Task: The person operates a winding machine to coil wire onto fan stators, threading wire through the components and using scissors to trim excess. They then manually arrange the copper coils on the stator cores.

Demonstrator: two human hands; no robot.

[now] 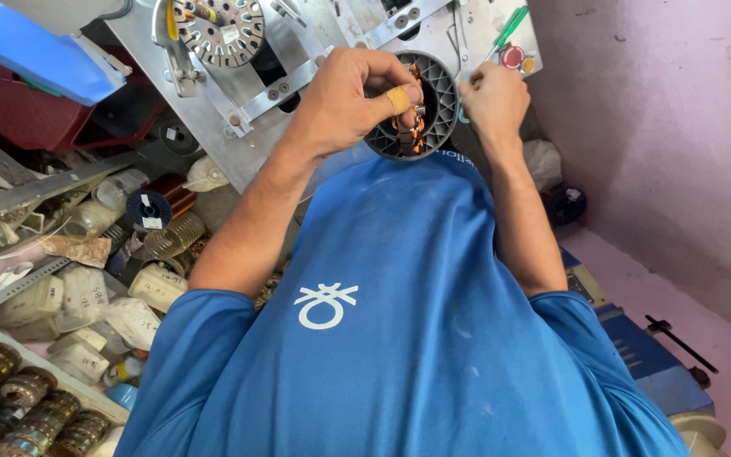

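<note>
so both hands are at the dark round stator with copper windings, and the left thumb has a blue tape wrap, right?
Not quite: the wrap on the left thumb is yellow, not blue. The head view shows it. The rest holds: the left hand and the right hand are both at the dark round stator with copper windings.

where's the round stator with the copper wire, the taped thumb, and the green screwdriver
round stator (442, 101), head view, on its grey toothed rim at the right
taped thumb (398, 100), head view, on the yellow tape, left hand
green screwdriver (511, 25), head view, on its handle
</note>
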